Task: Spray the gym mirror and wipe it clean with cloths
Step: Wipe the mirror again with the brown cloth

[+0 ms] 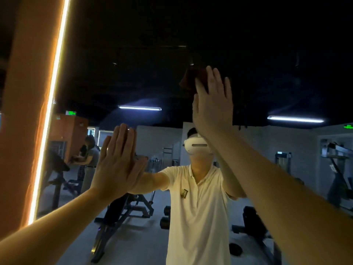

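Left hand (114, 165) flat on one mirror (133, 54) | right hand (212, 106) flat, pressing one cloth (190, 78)

left arm (57, 222): bare forearm, enters from the lower left corner, stretched forward and upward.
left hand (116, 163): upright, back toward the camera, palm facing away; set lower than the other hand.
left fingers (122, 138): straight, close together, pointing up.
right arm (277, 188): bare, enters from the lower right, stretched diagonally up toward centre.
right hand (212, 106): raised high, palm facing away.
right fingers (214, 81): straight, slightly spread, pointing up.
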### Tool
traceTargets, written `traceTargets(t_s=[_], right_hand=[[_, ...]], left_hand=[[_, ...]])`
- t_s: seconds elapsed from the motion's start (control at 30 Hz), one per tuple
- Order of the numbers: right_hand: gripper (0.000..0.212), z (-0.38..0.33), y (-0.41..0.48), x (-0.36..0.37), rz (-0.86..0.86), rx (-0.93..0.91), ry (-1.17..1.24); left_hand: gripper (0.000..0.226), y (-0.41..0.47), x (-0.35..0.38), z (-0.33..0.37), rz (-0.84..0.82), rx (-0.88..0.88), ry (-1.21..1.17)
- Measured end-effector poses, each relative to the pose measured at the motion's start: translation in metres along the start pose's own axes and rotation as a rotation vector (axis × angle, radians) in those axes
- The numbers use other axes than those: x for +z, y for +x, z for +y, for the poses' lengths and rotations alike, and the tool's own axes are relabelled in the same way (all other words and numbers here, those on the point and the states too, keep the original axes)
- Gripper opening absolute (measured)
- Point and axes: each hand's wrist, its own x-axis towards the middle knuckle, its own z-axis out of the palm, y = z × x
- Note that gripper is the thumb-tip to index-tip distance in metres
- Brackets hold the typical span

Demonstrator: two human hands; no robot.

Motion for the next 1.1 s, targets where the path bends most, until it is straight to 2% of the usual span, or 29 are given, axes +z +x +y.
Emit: traceTargets(t_s=[0.07, 0.2, 0.27, 0.33, 0.37, 0.4, 0.53, 0.63, 0.7, 0.77, 0.87, 0.93, 0.97, 1.03, 1.1], right_hand=[[0.052, -0.029, -0.025, 0.007, 0.002, -0.023, 0.023], [0.061, -0.076, -0.137, 0.012, -0.177, -0.372, 0.103], [0.057, -0.075, -0.174, 0.008, -0.257, -0.533, 0.090], [0.057, -0.057, -0.159, 0.005, -0.296, -0.693, 0.054], [0.057, -0.046, -0.137, 0.004, -0.289, -0.706, 0.025], [0.055, -0.035, -0.111, 0.004, -0.246, -0.656, -0.005], [0.050, 0.009, 0.000, 0.002, -0.019, -0.168, -0.011], [0.050, -0.006, 0.022, 0.007, 0.053, 0.021, 0.065], [0.055, -0.036, -0.002, 0.018, 0.062, -0.032, 0.112], [0.065, -0.067, -0.053, 0.024, 0.002, -0.225, 0.172], [0.082, -0.088, -0.132, 0.015, -0.184, -0.580, 0.199], [0.093, -0.080, -0.143, 0.011, -0.259, -0.767, 0.146], [0.093, -0.072, -0.130, 0.013, -0.234, -0.800, 0.129], [0.086, -0.058, -0.086, 0.015, -0.125, -0.684, 0.127], [0.077, -0.044, -0.030, 0.014, -0.032, -0.381, 0.179]], left_hand=[[0.084, -0.001, -0.001, -0.001, 0.003, 0.012, -0.008], [0.083, -0.002, -0.006, -0.007, -0.033, 0.028, 0.022], [0.082, -0.003, -0.010, -0.012, -0.065, 0.061, 0.067], [0.085, -0.001, -0.015, -0.015, -0.085, 0.078, 0.096], [0.085, 0.000, -0.017, -0.015, -0.092, 0.080, 0.094], [0.086, 0.000, -0.016, -0.015, -0.095, 0.075, 0.084], [0.086, -0.002, -0.010, -0.010, -0.091, 0.041, 0.041], [0.087, -0.002, -0.009, -0.012, -0.088, 0.046, 0.028], [0.087, -0.003, -0.010, -0.012, -0.089, 0.052, 0.023], [0.088, -0.003, -0.013, -0.015, -0.078, 0.072, 0.016], [0.093, -0.005, -0.021, -0.026, -0.078, 0.100, 0.001], [0.095, -0.010, -0.023, -0.034, -0.081, 0.028, 0.006], [0.098, -0.011, -0.024, -0.038, -0.096, -0.019, -0.004], [0.107, -0.013, -0.023, -0.040, -0.138, -0.061, -0.023], [0.112, -0.012, -0.019, -0.042, -0.148, -0.063, -0.018]])
